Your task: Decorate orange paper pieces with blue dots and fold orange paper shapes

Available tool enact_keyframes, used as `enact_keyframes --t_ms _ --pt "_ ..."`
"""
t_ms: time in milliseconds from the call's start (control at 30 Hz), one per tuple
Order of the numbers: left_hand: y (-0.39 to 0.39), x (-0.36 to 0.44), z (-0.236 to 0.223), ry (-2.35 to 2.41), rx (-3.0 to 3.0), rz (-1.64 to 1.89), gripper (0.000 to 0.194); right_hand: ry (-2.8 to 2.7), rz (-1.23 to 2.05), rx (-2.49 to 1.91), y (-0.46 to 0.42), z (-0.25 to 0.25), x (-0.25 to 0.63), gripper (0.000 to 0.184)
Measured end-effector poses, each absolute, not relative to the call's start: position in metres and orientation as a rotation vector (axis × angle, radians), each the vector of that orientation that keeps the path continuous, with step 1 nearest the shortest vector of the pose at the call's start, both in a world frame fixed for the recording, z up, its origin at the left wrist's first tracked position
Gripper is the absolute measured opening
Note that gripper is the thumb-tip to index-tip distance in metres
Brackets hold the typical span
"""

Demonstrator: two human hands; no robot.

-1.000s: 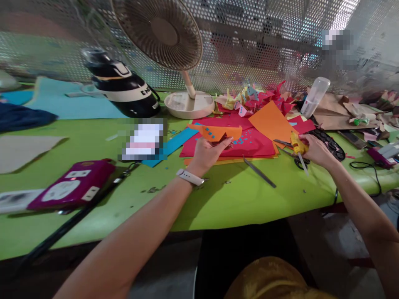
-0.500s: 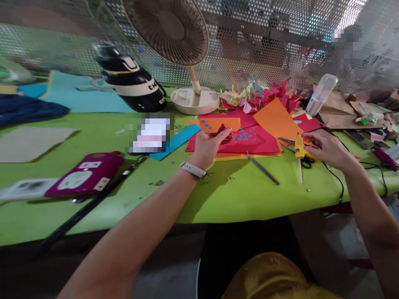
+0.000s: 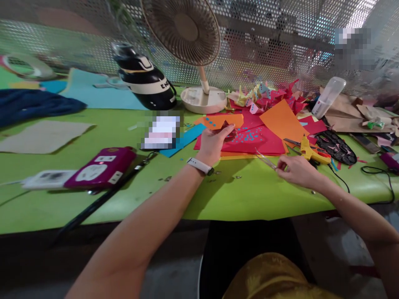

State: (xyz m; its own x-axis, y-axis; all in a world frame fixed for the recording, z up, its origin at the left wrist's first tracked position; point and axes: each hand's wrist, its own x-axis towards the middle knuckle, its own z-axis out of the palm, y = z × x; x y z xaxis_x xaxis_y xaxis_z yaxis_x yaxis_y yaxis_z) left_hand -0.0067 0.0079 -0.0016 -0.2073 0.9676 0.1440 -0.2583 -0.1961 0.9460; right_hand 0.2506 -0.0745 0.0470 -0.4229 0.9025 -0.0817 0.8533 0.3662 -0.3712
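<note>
In the head view my left hand [image 3: 213,143] is closed on a small dark red folded paper piece [image 3: 231,132], partly hidden by the thumb and fingers. It hovers over red paper sheets [image 3: 268,145] scattered with tiny blue paper dots [image 3: 247,135]. Just behind is an orange strip [image 3: 235,120] bearing a few blue dots. My right hand [image 3: 294,170] pinches metal tweezers [image 3: 265,159] near the table's front, their tips pointing left toward the red sheets. A yellow glue gun [image 3: 311,153] lies beyond that hand, with scissors [image 3: 289,142] partly under it.
A fan [image 3: 204,101] and a black bottle [image 3: 149,89] stand at the back. Folded paper pieces [image 3: 271,97] are heaped beside a clear bottle [image 3: 328,97]. A phone [image 3: 162,131] and purple power strip [image 3: 101,168] lie left; the glue gun's cord [image 3: 341,179] trails right.
My right hand has left the glue gun, moved left and toward me, and taken hold of the tweezers. The left hand still holds the red paper piece. The view has shifted slightly left.
</note>
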Motion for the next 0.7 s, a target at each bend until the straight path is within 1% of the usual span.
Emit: enact_keyframes --t_ms 33,100,133,167,267,333,400,567,700 --pt "0.008 -0.007 -0.002 1.037 1.021 1.599 0.027 -2.387 0.673 -1.579 -0.074 0.047 0.252 0.010" --pt "0.008 -0.007 -0.001 1.037 1.015 1.607 0.027 -2.178 0.949 -1.488 -0.072 0.049 0.254 0.029" --pt "0.008 -0.007 -0.001 1.037 1.012 1.609 0.026 -2.071 1.066 -1.434 -0.071 0.049 0.255 0.035" --pt "0.008 -0.007 -0.001 1.036 1.009 1.612 0.024 -1.969 1.160 -1.384 -0.069 0.051 0.256 0.036" --pt "0.008 -0.007 0.000 1.025 1.004 1.619 0.023 -1.699 1.366 -1.263 -0.062 0.058 0.256 0.025" --pt "0.008 -0.007 0.000 1.020 0.998 1.619 0.024 -1.578 1.440 -1.184 -0.059 0.064 0.254 0.029" --pt "0.008 -0.007 0.001 1.021 0.999 1.619 0.025 -1.519 1.432 -1.116 -0.057 0.069 0.250 0.035" --pt "0.007 -0.008 0.002 1.032 1.012 1.609 0.027 -1.468 1.194 -1.051 -0.052 0.069 0.232 0.043" --pt "0.006 -0.008 0.004 1.034 1.006 1.606 0.027 -1.685 1.021 -1.091 -0.047 0.058 0.222 0.042"
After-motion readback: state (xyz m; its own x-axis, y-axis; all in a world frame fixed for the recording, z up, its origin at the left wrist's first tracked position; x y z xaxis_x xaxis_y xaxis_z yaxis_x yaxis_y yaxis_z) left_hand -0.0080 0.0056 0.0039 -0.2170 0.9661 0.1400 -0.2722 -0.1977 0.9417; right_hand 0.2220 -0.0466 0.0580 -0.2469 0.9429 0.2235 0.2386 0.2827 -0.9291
